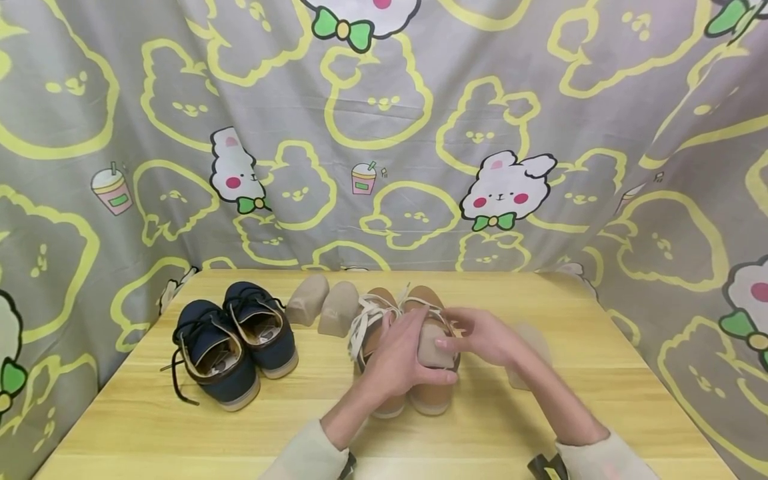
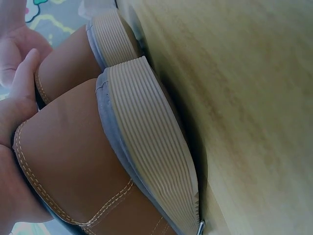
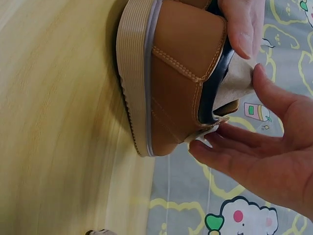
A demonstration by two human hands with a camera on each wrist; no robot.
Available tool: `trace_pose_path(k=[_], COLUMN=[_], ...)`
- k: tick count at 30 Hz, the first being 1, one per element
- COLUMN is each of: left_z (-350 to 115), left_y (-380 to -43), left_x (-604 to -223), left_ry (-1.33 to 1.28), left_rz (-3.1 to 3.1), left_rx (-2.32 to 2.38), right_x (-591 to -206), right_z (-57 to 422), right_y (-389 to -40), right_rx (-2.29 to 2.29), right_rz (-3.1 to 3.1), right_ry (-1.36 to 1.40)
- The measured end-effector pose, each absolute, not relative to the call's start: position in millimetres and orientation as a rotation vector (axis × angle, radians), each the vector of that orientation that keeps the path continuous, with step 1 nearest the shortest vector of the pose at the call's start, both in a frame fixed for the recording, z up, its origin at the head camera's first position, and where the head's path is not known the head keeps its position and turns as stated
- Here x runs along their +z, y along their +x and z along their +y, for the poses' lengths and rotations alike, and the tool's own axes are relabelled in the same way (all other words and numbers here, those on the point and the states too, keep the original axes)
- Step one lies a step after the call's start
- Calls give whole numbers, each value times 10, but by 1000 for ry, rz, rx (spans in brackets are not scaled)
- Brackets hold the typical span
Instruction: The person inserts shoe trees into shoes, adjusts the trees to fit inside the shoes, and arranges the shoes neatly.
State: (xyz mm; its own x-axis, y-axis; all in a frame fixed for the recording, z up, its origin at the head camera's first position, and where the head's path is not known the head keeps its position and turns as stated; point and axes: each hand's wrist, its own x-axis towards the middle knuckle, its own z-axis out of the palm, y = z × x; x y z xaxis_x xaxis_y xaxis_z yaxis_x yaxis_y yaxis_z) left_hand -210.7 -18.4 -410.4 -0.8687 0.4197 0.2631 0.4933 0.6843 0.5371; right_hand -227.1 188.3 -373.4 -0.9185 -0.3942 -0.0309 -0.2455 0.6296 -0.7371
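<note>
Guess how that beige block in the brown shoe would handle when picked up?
Probably stiff: the beige block looks undented where the right hand touches it. Its dull, matte surface suggests it shouldn't be very slippery.

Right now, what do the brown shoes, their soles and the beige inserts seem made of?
Brown shoes: probably leather or imitation, smooth, low sheen, stitched seams.
Soles: likely matte rubber, finely ribbed along the side.
Beige inserts: matte, rigid-looking, perhaps molded pulp or foam; their rounded form settles neither.
</note>
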Motion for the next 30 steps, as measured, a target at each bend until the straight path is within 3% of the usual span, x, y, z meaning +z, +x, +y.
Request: trace_pose_path(k=[30], left_z=[-190], left_y=[-2126], left_x=[-4116], left_ry=[-796], left_rz=[-2742], left_rx=[-907], right_x=[-3906], right_z=[1708], right_y=[-2295], right_rx=[-1073], right_rz=[2915], right_ry=[-405])
